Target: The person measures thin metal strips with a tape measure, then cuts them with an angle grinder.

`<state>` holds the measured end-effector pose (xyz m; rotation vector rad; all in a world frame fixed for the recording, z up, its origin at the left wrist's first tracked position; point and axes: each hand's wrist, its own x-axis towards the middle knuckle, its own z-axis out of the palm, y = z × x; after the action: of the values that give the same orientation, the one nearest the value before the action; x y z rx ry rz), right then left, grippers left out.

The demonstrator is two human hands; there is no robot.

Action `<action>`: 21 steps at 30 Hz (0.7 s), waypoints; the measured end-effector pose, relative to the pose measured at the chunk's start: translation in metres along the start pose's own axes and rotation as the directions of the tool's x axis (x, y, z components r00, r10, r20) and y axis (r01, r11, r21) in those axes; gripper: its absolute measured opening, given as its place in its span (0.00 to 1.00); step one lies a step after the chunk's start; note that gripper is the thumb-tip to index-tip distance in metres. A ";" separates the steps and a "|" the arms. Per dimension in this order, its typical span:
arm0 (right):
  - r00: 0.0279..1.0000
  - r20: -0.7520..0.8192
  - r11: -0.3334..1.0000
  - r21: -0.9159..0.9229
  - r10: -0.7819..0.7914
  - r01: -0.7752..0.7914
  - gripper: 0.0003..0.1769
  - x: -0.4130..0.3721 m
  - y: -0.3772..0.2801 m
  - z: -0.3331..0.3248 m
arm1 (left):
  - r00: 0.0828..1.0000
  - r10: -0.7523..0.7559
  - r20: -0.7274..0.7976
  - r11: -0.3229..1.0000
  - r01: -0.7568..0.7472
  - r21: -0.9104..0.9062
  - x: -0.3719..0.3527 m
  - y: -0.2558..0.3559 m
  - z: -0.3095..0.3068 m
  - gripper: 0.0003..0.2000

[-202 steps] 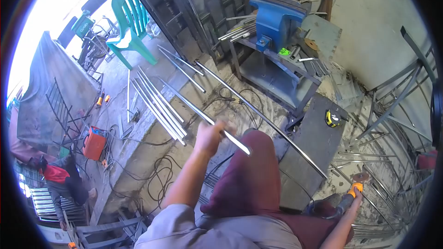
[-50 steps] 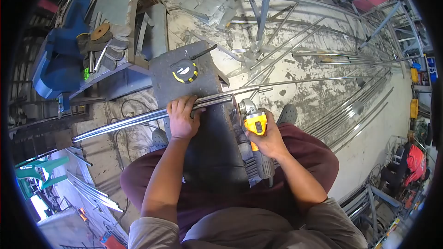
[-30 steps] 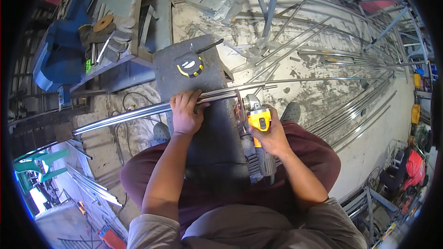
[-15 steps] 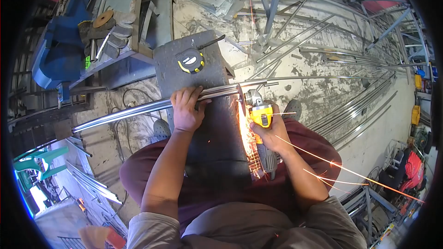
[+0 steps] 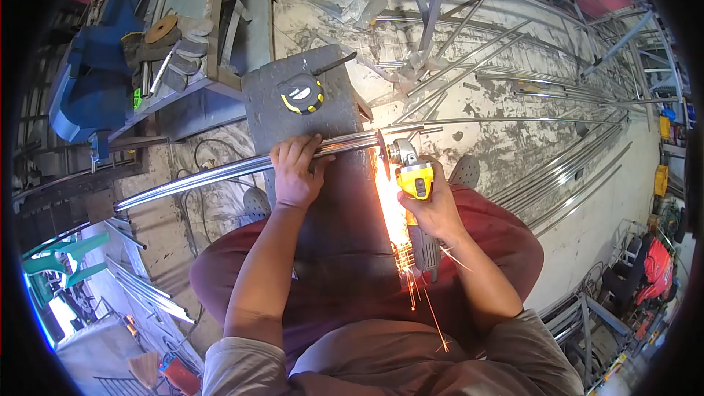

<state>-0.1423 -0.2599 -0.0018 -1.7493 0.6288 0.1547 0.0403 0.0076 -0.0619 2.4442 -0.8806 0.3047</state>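
My left hand is closed over a bundle of shiny metal tubes, pressing them onto a dark bench. In my right hand is a yellow and black angle grinder, its body pointing back toward me. The thin cutting disc stands upright against the tubes just past the bench's right edge. Bright sparks stream from the disc toward my lap. How deep the disc sits in the metal cannot be made out.
On the bench lies a yellow and black tape measure. Loose metal tubes cover the floor to the right, near a metal frame. A blue machine and a worktable with gloves stand at upper left.
The spark stream is brighter and wider beside the grinder; long streaks that flew right over my arm are gone. Both hands keep nearly the same place.
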 end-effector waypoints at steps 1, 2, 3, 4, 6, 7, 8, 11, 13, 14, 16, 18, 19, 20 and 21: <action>1.000 -0.001 1.000 0.010 -0.004 0.004 0.49 0.000 -0.002 0.001 | 1.000 0.002 0.000 1.000 -0.002 -0.002 0.000 0.000 0.000 0.26; 1.000 -0.003 1.000 0.020 -0.007 0.007 0.49 0.000 -0.003 0.001 | 1.000 0.004 0.001 1.000 -0.004 -0.003 0.000 0.000 0.000 0.26; 1.000 0.002 1.000 0.018 0.006 -0.006 0.49 0.000 -0.004 0.001 | 1.000 0.005 0.002 1.000 -0.005 -0.005 0.000 -0.001 0.000 0.26; 1.000 0.006 1.000 0.015 0.019 -0.019 0.49 0.001 -0.005 0.000 | 1.000 0.000 0.004 1.000 0.000 -0.006 0.000 -0.001 0.000 0.25; 1.000 0.006 1.000 0.014 0.024 -0.024 0.49 0.000 -0.004 0.000 | 1.000 -0.013 0.008 1.000 0.013 -0.009 -0.001 -0.002 0.001 0.24; 1.000 0.001 1.000 0.014 0.015 -0.015 0.49 0.001 -0.002 0.001 | 1.000 -0.011 0.009 1.000 0.011 -0.009 -0.002 -0.003 0.002 0.24; 1.000 -0.003 1.000 0.015 0.007 -0.006 0.49 0.001 0.001 0.002 | 1.000 -0.009 0.010 1.000 0.009 -0.009 -0.002 -0.003 0.001 0.24; 1.000 -0.012 1.000 0.025 0.000 0.001 0.50 0.003 0.006 0.003 | 1.000 -0.024 0.016 0.999 0.024 -0.025 -0.001 -0.002 0.000 0.25; 1.000 0.009 1.000 0.017 0.024 -0.025 0.51 0.001 0.005 -0.002 | 0.999 -0.041 0.009 0.998 0.042 -0.040 -0.003 -0.001 -0.001 0.25; 0.999 0.016 0.999 0.013 0.036 -0.036 0.51 0.002 0.005 -0.005 | 0.999 -0.048 0.000 0.998 0.048 -0.049 -0.003 -0.001 -0.001 0.26; 1.000 -0.004 0.999 0.037 -0.011 0.011 0.51 -0.003 0.008 -0.007 | 0.999 -0.039 -0.006 0.998 0.038 -0.057 -0.003 -0.004 0.000 0.27; 0.999 -0.021 0.999 0.037 -0.030 0.030 0.52 -0.005 0.008 -0.010 | 1.000 -0.013 0.002 0.999 0.013 -0.051 -0.003 -0.004 -0.001 0.27; 0.999 -0.030 0.999 0.027 -0.025 0.025 0.52 -0.006 0.007 -0.011 | 1.000 -0.004 0.010 0.999 0.004 -0.040 -0.003 -0.004 -0.001 0.27; 0.999 -0.040 1.000 0.018 -0.019 0.019 0.52 -0.006 0.006 -0.011 | 1.000 0.007 0.019 1.000 -0.006 -0.028 -0.003 -0.004 -0.001 0.27; 0.999 -0.035 1.000 0.023 -0.011 0.012 0.52 -0.006 0.008 -0.011 | 0.999 0.019 0.028 1.000 -0.018 -0.017 -0.003 -0.005 -0.001 0.27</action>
<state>-0.1542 -0.2693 -0.0033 -1.7365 0.6430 0.1091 0.0411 0.0130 -0.0637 2.4317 -0.9148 0.2696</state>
